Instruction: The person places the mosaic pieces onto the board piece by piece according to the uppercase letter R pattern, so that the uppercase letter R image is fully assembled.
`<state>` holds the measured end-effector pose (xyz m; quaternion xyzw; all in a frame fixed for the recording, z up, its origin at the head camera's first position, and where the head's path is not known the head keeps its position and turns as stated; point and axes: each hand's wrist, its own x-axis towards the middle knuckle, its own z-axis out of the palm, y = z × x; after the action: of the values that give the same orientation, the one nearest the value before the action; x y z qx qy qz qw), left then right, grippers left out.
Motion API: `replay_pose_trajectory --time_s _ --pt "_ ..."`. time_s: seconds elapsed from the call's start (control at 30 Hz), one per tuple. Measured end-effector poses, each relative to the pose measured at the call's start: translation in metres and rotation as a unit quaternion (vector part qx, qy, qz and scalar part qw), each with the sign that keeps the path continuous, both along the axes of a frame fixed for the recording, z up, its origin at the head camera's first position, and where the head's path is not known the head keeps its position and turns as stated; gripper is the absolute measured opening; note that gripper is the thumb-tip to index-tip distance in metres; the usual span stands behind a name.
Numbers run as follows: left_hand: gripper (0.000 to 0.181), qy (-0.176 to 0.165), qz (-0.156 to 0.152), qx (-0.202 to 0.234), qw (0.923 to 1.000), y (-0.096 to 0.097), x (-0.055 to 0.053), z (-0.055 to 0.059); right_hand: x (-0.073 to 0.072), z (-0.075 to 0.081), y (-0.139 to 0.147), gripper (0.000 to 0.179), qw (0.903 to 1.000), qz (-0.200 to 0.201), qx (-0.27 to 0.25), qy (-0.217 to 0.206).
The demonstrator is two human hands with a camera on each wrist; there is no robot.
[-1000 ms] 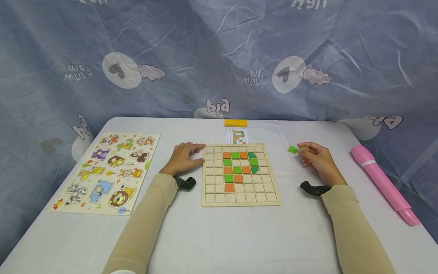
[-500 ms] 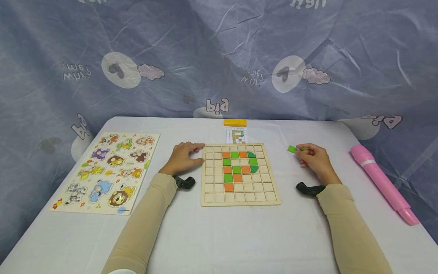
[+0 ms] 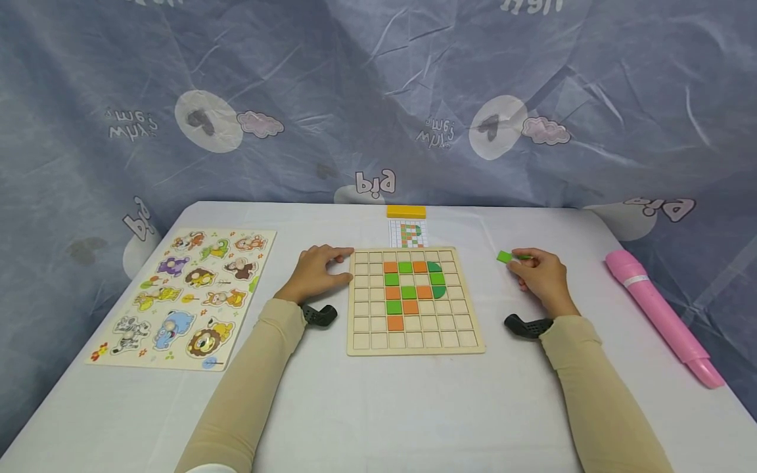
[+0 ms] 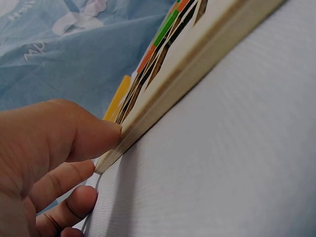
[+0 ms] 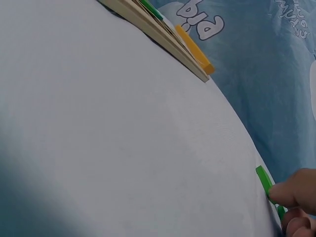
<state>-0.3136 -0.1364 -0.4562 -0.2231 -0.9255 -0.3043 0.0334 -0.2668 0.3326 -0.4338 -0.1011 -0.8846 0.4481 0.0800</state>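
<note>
A square wooden grid board (image 3: 440, 323) lies on the table, orange and green tiles forming a P-like shape in its cells. At its left edge is my left hand (image 3: 315, 272), thumb and index finger spread. In the left wrist view, the thumb (image 4: 98, 136) touches the board's side. To the board's right, my right hand (image 3: 543, 276) pinches a green tile (image 3: 524, 257) between thumb and fingers. Another green square tile (image 3: 504, 256) lies just left of the fingertips. In the right wrist view, the thumb partly hides the green pieces (image 5: 264, 178).
Behind the board are a pattern card (image 3: 408, 234) and a yellow block (image 3: 406, 211). An animal picture puzzle (image 3: 188, 295) lies at the left, and a pink microphone-shaped object (image 3: 662, 315) at the right. A printed cloth (image 3: 331, 85) hangs behind the table (image 3: 414, 414).
My right wrist and forearm have shifted slightly left while the fingertips stay near the green tiles. The left hand and the board look unchanged.
</note>
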Motion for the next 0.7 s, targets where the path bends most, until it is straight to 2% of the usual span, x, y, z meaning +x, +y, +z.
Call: replay_pose_trajectory --time_s 0.2,0.3,0.7 --pt "0.061 0.0 0.002 -0.004 1.0 -0.0002 0.0007 0.0011 -0.0017 -0.001 -0.0021 0.04 0.9982 0.006 0.058 0.011" --pt "0.061 0.0 0.003 -0.004 1.0 -0.0004 0.001 0.0017 -0.002 -0.0014 -0.0025 0.038 0.9973 0.006 0.071 0.016" --pt "0.06 -0.005 0.004 0.0 1.0 0.0013 0.0034 0.0042 0.0001 -0.0042 -0.0003 0.035 0.9978 0.009 0.061 0.023"
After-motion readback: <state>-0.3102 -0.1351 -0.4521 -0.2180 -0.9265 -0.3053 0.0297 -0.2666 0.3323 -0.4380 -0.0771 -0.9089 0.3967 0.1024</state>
